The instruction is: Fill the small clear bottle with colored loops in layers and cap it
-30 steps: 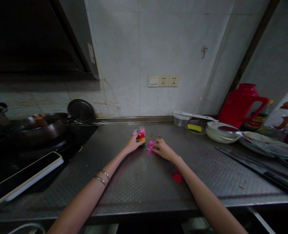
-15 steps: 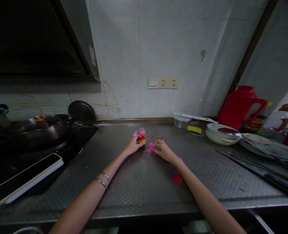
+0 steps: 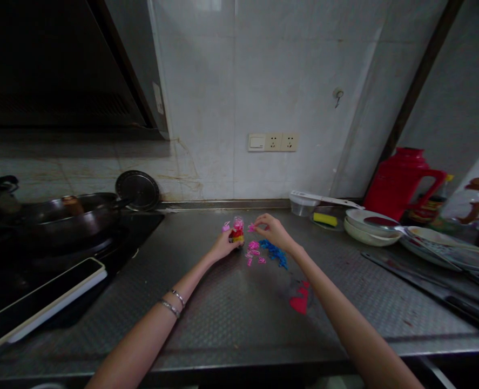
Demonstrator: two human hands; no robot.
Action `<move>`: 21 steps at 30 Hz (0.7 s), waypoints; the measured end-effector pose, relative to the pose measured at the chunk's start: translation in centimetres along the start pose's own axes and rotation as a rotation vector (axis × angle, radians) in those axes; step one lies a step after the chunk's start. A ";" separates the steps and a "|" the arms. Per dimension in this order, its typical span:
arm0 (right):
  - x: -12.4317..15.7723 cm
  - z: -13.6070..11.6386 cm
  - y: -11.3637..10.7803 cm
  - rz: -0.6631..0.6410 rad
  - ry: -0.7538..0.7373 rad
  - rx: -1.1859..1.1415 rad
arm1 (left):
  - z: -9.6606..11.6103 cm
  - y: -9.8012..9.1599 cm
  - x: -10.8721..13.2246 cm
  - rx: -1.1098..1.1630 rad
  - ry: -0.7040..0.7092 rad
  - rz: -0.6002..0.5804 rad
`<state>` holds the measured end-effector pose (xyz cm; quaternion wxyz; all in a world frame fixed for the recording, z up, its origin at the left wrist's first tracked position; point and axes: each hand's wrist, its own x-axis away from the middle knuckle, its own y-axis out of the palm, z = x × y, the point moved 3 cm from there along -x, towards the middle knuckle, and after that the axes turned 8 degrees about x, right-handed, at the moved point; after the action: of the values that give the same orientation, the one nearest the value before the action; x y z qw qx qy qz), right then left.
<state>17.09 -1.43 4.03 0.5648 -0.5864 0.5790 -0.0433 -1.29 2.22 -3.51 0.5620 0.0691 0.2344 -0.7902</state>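
Raised from the pink pile [image 3: 254, 246] since the earlier frame, the right hand [image 3: 273, 232] pinches pink pieces [image 3: 251, 228] just beside the small jar [image 3: 238, 229], which the left hand [image 3: 223, 246] grips upright on the counter [image 3: 210, 319]; a firm pinch and steady jar would keep pieces from scattering.

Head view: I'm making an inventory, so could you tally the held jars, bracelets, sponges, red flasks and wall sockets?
Jar in the left hand: 1
Bracelets: 2
Yellow sponge: 1
Red flask: 1
Wall sockets: 2
Total: 7
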 end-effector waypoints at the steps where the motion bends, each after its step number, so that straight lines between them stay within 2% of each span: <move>1: -0.8 -0.3 -0.2 0.007 -0.014 0.001 | -0.1 0.0 0.0 -0.003 0.004 0.002; 7: -4.6 -1.5 -0.5 -0.022 -0.029 0.042 | -0.6 -0.2 0.0 -0.046 0.015 0.022; 14: -6.5 -2.0 0.2 -0.234 -0.094 0.176 | -0.3 -0.1 0.0 -0.079 0.015 0.029; 21: -7.9 -3.0 0.7 -0.358 -0.234 0.355 | 0.2 -0.1 0.1 -0.082 0.038 0.059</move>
<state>11.99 2.70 9.39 0.7051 -0.5724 0.3804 -0.1750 -1.39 2.07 -3.38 0.5828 0.0679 0.2751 -0.7616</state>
